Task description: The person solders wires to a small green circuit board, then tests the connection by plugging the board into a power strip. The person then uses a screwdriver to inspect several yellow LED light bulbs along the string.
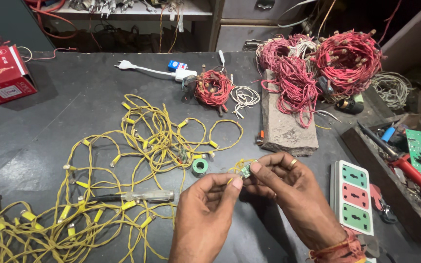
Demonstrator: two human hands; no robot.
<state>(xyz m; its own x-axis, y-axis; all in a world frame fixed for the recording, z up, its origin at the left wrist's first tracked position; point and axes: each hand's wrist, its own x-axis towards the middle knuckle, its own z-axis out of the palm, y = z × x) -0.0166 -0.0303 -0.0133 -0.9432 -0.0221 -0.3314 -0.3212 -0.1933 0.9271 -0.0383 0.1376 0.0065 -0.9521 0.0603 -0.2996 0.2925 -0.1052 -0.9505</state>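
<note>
Yellow light string (pixel 123 160) sprawls across the left of the table (pixel 64 97), beside a screwdriver (pixel 137 197). Left hand (pixel 205 214) and right hand (pixel 288 190) both pinch a small green part (pixel 246 170) on its yellow wires. Risk: tugging could snap the thin wires.

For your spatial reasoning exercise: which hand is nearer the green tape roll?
Left. The left hand sits just below the green tape roll; the right hand lies farther to its right.
</note>
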